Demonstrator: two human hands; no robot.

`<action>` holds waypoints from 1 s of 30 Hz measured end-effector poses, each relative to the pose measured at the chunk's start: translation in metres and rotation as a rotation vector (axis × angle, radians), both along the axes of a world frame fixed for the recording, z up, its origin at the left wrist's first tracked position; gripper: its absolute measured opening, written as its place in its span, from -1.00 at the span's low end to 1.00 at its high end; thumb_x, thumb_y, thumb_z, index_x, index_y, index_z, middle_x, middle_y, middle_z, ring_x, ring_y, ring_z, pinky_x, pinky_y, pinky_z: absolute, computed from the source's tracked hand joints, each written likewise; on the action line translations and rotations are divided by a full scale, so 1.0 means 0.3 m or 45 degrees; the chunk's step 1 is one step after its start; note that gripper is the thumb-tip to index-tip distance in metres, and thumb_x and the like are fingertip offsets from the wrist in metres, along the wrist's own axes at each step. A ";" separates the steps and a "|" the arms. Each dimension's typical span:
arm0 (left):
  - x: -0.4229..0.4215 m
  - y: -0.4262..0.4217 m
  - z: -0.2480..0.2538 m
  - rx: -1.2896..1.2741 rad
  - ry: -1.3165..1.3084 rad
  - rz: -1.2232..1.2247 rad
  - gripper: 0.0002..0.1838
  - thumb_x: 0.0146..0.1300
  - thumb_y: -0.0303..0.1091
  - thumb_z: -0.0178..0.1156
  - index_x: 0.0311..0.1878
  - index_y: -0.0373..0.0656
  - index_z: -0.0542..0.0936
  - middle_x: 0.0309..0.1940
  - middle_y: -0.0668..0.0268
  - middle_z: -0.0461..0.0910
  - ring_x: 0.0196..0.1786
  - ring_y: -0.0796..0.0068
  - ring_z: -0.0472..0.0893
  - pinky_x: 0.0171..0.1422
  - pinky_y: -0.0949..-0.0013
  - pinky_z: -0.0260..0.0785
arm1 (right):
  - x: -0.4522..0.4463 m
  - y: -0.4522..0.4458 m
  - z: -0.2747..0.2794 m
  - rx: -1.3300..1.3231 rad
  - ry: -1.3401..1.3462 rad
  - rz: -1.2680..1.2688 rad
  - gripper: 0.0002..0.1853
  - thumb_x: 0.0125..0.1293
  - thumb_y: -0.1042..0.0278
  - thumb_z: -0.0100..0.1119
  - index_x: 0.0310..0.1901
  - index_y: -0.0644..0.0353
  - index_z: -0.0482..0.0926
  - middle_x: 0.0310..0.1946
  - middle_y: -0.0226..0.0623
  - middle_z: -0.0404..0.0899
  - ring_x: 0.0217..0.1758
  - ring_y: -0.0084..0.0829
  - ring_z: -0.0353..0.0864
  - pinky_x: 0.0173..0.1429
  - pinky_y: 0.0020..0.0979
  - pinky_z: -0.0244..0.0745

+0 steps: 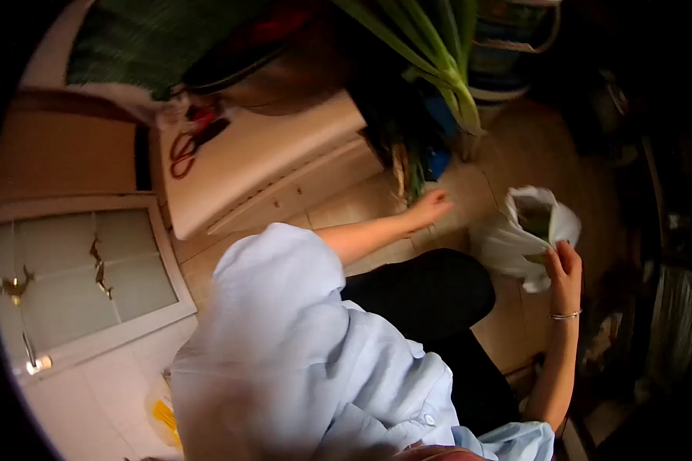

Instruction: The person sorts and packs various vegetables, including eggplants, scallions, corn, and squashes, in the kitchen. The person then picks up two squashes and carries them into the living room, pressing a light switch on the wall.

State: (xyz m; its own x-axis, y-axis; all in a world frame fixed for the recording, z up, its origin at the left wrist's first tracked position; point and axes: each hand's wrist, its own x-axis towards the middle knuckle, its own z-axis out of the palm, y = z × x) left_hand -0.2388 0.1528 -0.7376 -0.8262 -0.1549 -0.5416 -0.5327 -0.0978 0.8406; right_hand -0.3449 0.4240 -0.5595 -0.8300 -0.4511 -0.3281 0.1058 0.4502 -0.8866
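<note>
My right hand (565,265) pinches the rim of a white plastic bag (507,250) low over the tiled floor. The bag's mouth gapes, with something green (537,219) inside that I cannot make out. To the left of the bag, my left hand (430,209) hangs with its fingers curled in; whatever they may hold is hidden. Just beyond that hand are thin green stalks with pale, root-like ends (402,173), perhaps spring onions. Farther off stands a large green leek-like plant (457,96) with long leaves and a pale base.
Red-handled scissors (183,154) lie on a white cabinet top (261,157) at the left. A bucket-like container (507,54) stands behind the leek-like plant. A glass-paned door (84,269) is at the far left, and dark clutter (677,315) lines the right.
</note>
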 end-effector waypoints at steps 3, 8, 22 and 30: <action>0.081 0.010 -0.115 0.440 -0.390 0.248 -0.24 0.18 0.17 0.10 0.28 -0.19 0.26 0.14 0.10 0.35 0.20 0.21 0.36 0.28 0.25 0.19 | 0.038 -0.083 0.129 0.103 0.202 0.231 -0.81 0.21 0.48 0.05 -0.50 0.31 0.30 -0.66 -0.44 0.19 -0.56 -0.66 0.10 -0.49 -0.52 0.06; 0.156 0.066 -0.129 1.513 -0.335 0.256 -0.17 0.15 0.36 0.00 0.30 -0.08 0.24 0.21 0.10 0.31 0.22 0.16 0.33 0.32 0.09 0.16 | 0.042 -0.262 0.343 0.131 0.542 0.761 -0.85 -0.01 0.44 0.07 -0.60 0.28 0.33 -0.74 -0.14 0.28 -0.67 -0.18 0.30 -0.42 -0.31 0.25; 0.205 -0.015 0.015 2.090 0.104 0.995 -0.39 0.29 0.18 -0.06 0.26 0.00 0.28 0.21 0.26 0.32 0.26 0.25 0.31 0.29 0.05 0.24 | 0.062 -0.738 0.237 -0.282 1.086 1.158 -0.86 -0.02 0.53 0.19 -0.43 0.16 0.42 -0.57 -0.35 0.39 -0.34 -0.30 0.46 0.21 -0.16 0.24; -0.028 -0.110 0.072 1.698 0.532 1.137 -0.55 0.39 -0.05 -0.13 0.25 -0.03 0.30 0.23 0.32 0.32 0.30 0.32 0.28 0.35 0.12 0.21 | -0.036 -0.916 -0.031 -0.416 1.213 0.570 -0.84 0.08 0.44 0.14 -0.26 0.17 0.52 -0.22 -0.20 0.49 -0.01 -0.08 0.40 0.06 -0.19 0.33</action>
State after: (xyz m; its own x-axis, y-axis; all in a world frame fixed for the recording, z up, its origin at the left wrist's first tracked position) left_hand -0.2471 0.1198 -0.7160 -0.8507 -0.2687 -0.4518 0.3099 -0.9506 -0.0181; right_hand -0.3556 0.1491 -0.5687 -0.4195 -0.7228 0.5492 -0.7987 0.0063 -0.6017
